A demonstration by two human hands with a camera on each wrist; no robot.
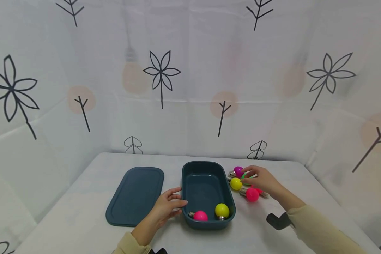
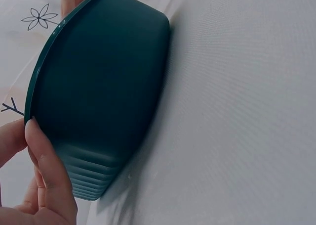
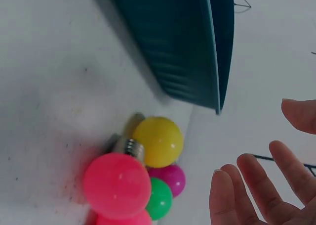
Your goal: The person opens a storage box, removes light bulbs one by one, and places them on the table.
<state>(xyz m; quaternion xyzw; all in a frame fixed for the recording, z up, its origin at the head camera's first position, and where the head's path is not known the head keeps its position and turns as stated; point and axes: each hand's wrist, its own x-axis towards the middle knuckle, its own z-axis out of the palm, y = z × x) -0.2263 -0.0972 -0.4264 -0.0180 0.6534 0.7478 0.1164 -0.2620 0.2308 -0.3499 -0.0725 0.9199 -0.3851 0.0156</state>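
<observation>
My left hand [image 1: 165, 207] pinches the left rim of a dark teal plastic box [image 1: 203, 192], thumb and fingertips on either side of the edge in the left wrist view. Inside the box, near its front, lie a pink light bulb [image 1: 200, 216] and a yellow light bulb [image 1: 222, 210]. My right hand [image 1: 261, 179] hovers over a cluster of bulbs right of the box, fingers spread and holding nothing. That cluster has a purple bulb [image 1: 238, 171], a second yellow bulb [image 1: 236, 183], a green bulb [image 3: 159, 199] partly hidden, and a front pink bulb [image 1: 252, 194].
Left of the box a flat dark teal lid [image 1: 135, 197] lies on the white table [image 1: 82, 211]. Another pink bulb [image 3: 126, 218] sits partly covered behind the front one. A white patterned cloth [image 1: 190, 120] hangs behind the table and at its sides.
</observation>
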